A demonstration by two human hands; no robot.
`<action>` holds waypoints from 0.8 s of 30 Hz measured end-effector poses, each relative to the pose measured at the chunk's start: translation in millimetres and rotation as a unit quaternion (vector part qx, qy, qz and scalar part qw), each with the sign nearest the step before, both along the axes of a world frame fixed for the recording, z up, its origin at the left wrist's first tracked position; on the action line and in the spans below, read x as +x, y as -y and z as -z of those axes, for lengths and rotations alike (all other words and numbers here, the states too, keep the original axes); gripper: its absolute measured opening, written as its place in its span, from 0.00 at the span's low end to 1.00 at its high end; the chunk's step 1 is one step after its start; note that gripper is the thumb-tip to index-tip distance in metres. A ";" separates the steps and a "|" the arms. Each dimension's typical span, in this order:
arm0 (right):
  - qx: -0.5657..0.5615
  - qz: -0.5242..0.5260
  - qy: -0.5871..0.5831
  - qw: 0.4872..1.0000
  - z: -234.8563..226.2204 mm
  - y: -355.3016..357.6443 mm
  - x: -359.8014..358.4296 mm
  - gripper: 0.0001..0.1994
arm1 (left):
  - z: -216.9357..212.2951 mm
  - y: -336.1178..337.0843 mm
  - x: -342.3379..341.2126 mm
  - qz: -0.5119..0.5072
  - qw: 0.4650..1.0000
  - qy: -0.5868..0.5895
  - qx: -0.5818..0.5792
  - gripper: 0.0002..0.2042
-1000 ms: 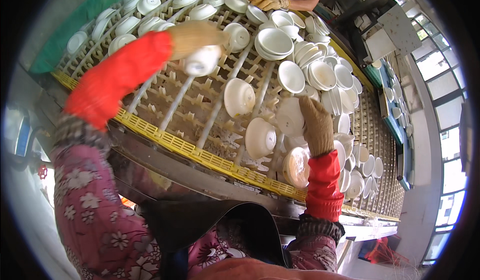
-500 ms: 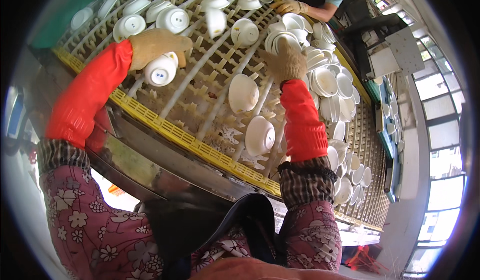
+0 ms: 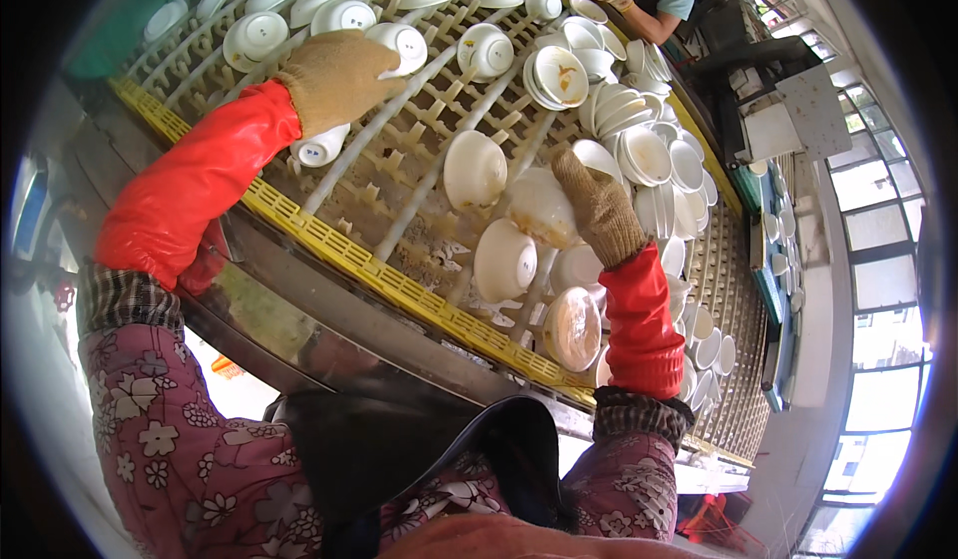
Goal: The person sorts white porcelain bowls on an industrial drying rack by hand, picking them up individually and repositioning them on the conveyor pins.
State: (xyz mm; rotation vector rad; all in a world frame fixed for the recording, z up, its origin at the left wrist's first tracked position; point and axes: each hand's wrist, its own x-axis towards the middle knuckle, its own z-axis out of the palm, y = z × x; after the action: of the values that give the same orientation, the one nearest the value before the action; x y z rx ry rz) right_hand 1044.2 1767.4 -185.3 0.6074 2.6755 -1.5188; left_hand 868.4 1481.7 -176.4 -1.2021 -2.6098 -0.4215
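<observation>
Our left hand (image 3: 334, 80) in a tan glove clenching a white cup (image 3: 321, 146), our right hand (image 3: 599, 208) grasping a white bowl (image 3: 542, 208), yellow rack (image 3: 339, 250) beneath both

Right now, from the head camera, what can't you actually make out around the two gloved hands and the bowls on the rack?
- Left hand: the glove covers its grip on the small white bowl.
- Right hand: the pale bowl under it is blurred; contact unclear.
- Yellow rack: its near side is hidden by the dark apron.
- Stacked bowls at right: too small and bent by the fisheye rim to count.
</observation>
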 end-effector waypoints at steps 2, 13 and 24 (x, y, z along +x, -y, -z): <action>0.099 -0.076 -0.064 0.990 2.5 -4.4 4.3 0.17 | -3.2 -13.4 14.3 0.049 0.999 -0.007 -0.006 0.16; 0.364 -0.071 -0.300 0.879 14.8 10.6 -86.0 0.05 | 3.6 -14.1 26.3 0.156 0.987 -0.007 -0.048 0.17; 0.420 0.018 -0.018 0.907 53.1 -15.5 -19.4 0.20 | 40.2 -33.7 66.0 0.429 0.897 -0.052 -0.091 0.10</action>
State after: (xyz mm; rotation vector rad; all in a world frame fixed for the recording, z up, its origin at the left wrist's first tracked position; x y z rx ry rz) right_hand 1024.8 1782.9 -238.4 0.6190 3.2775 -0.2852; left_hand 934.4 1515.3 -216.6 -2.3403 -1.9170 -0.2363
